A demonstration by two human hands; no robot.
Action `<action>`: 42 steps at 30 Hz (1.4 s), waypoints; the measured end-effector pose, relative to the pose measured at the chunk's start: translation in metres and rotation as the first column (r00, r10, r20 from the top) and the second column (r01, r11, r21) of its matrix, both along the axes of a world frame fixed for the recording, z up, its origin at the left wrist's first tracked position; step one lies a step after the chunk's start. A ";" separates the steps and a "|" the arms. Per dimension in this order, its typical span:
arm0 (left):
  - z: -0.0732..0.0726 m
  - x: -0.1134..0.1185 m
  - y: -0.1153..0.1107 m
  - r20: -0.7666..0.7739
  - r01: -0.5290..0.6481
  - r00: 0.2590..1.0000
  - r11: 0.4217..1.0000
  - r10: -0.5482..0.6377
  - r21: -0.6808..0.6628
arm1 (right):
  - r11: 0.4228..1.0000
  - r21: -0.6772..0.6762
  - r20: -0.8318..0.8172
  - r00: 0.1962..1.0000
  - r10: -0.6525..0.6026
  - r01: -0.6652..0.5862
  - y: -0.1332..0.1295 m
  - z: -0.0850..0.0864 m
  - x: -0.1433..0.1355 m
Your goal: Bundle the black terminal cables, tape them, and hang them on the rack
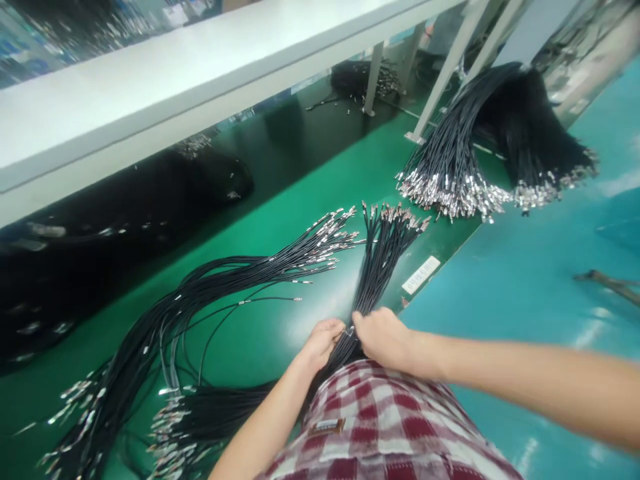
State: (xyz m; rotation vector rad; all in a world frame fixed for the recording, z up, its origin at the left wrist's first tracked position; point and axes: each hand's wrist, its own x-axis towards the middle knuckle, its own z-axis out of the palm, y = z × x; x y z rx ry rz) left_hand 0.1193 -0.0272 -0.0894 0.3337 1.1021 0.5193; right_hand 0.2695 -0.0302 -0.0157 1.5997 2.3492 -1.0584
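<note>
From my remote seat, I'd judge the step in hand is securing a band round the black cable bundle (383, 263), prob. partway done. My L hand (324, 341) pinches in from the left, fingertips at a small shiny strip (350, 331); my R hand (384, 337) is curled on the bundle's right side. Both are close together, w/ the strip between them; can't tell which fingers grip it, or if it's fastened. Next move, IMO, calls for keeping the cables squeezed tight w/ a firm, even pull on the strip, so no strand slips out.

Bundle lies over the near edge of the green worktop (280, 333), against the checked apron (390, 413). Its far part fans out slightly, w/ metal tips uneven, some silvery, some coppery; narrowest at the hands. Nearer part runs left behind my L forearm, so can't confirm the tips at near left are its other end. Looks bendy, prob. springy.

Left of it: a loose cable pile (225, 270), curved, a few strands astray. Far right: a big hanging cable bunch (535, 107), tips down. White label (421, 275) sits just right of the bundle, near the edge
</note>
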 end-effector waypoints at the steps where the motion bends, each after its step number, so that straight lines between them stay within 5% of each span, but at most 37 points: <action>1: 0.003 -0.001 0.001 0.014 0.022 1.000 1.000 -0.022 0.018 | 0.999 0.023 0.098 0.994 -0.040 0.038 -0.011 0.002 0.016; 4: 0.011 -0.002 0.006 0.067 0.076 0.995 0.997 -0.074 -0.026 | 0.965 0.004 0.165 0.952 -0.259 0.262 -0.036 -0.009 0.037; 7: 0.009 -0.003 0.015 0.102 0.120 0.989 0.977 -0.103 -0.174 | 0.873 -0.075 -0.030 0.874 -0.486 0.483 -0.048 -0.034 0.031; 12: -0.012 -0.001 0.032 0.282 0.426 0.898 0.827 -0.338 -0.366 | 0.697 -0.279 -0.283 0.637 -0.717 0.661 -0.044 -0.053 0.023; 15: -0.018 0.002 0.026 0.317 0.451 0.884 0.801 -0.343 -0.394 | 0.563 -0.584 -0.430 0.366 -0.826 0.585 -0.037 -0.053 0.022; 18: -0.017 0.007 0.011 0.150 0.264 0.962 0.919 -0.229 -0.294 | 0.368 -0.886 -0.378 0.018 -0.925 0.284 -0.029 -0.053 0.016; 20: -0.014 0.008 0.006 0.053 0.163 0.986 0.979 -0.157 -0.122 | 0.245 -0.947 -0.277 -0.138 -0.951 0.209 -0.023 -0.052 0.011; 22: -0.012 0.005 0.012 0.013 0.157 0.987 0.987 -0.157 0.024 | 0.193 -0.948 -0.249 -0.212 -0.945 0.252 -0.018 -0.050 0.010; 28: 0.004 -0.013 0.059 0.169 0.337 0.924 0.939 -0.344 0.069 | 0.197 -0.938 -0.227 -0.074 -0.971 0.285 -0.011 -0.040 0.025; 31: 0.018 -0.011 0.065 0.192 0.411 0.887 0.907 -0.421 0.090 | 0.185 -0.938 -0.207 -0.045 -0.977 0.292 -0.009 -0.038 0.029; 35: 0.038 0.002 0.056 -0.050 0.517 0.854 0.835 -0.517 0.191 | 0.175 -0.937 -0.204 -0.067 -0.977 0.303 -0.010 -0.044 0.030; 38: 0.048 0.009 0.049 -0.338 0.542 0.826 0.800 -0.451 0.257 | 0.150 -0.951 -0.185 -0.108 -0.977 0.272 -0.014 -0.049 0.032; 42: 0.060 0.013 0.046 -0.526 0.606 0.739 0.758 -0.422 0.243 | 0.100 -0.972 -0.128 -0.121 -0.984 0.214 -0.016 -0.051 0.034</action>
